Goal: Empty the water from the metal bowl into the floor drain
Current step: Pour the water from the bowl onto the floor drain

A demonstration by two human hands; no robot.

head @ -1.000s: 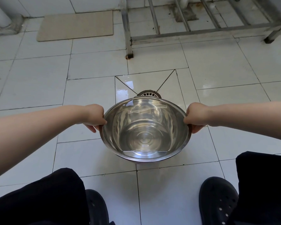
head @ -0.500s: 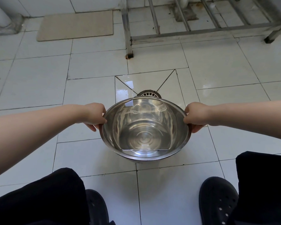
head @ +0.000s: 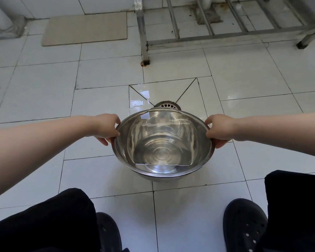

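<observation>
A shiny metal bowl [head: 163, 171] holding clear water is tilted away from me, its far rim dipping toward the floor drain [head: 166, 105]. The round drain has a white grate, and the bowl's far rim hides its near half. My left hand [head: 105, 129] grips the bowl's left rim. My right hand [head: 219, 130] grips the right rim. The water inside has shifted toward the far side, close to the rim. The tiles to the left of the drain look wet and glossy.
A metal rack frame stands behind the drain, its rusty leg [head: 145, 57] on the tiles. A beige mat [head: 85, 28] lies at the back left. My black shoes [head: 244, 226] and dark trouser legs [head: 44, 220] flank the bowl near the bottom edge.
The bowl's near side has risen and its far rim has dipped toward the drain, so the water has slid toward the far rim. Both hands keep their grip.
</observation>
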